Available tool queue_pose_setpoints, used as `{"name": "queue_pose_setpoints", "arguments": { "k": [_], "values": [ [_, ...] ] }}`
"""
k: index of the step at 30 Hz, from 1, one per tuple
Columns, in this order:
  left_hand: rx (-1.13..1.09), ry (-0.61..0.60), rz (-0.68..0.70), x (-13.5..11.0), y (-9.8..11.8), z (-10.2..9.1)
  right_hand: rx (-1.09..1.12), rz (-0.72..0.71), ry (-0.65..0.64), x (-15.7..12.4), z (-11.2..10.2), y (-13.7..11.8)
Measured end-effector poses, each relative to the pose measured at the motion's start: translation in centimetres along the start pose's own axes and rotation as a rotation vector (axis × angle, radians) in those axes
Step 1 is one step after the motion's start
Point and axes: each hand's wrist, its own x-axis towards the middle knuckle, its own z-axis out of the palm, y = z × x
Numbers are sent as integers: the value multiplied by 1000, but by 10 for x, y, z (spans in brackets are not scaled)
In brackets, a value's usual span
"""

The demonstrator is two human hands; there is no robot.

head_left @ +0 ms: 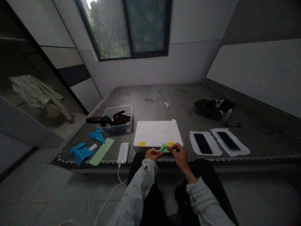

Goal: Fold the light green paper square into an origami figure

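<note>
Grey patterned bed cover (pixel 150 110) is topped by white box (pixel 157 133); green sheet (pixel 164 148) is pinched by left hand (pixel 152 154) and right hand (pixel 180 156), both nearly closed.

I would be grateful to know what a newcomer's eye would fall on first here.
Probably the flat white rectangular box at the centre, with two yellow tabs along its near edge. At that edge, the left hand and right hand pinch a creased green sheet. To the right, two black rectangular slabs lie on white sheets.
</note>
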Motion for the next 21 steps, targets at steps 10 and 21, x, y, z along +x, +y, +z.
{"name": "queue_pose_setpoints", "arguments": {
  "k": [10,21],
  "values": [
    [21,-66,-41,-10,14,1,32,19,-16,4,-5,3],
    [126,-39,167,-14,13,4,155,126,-39,7,-8,-3]
  ]
}}
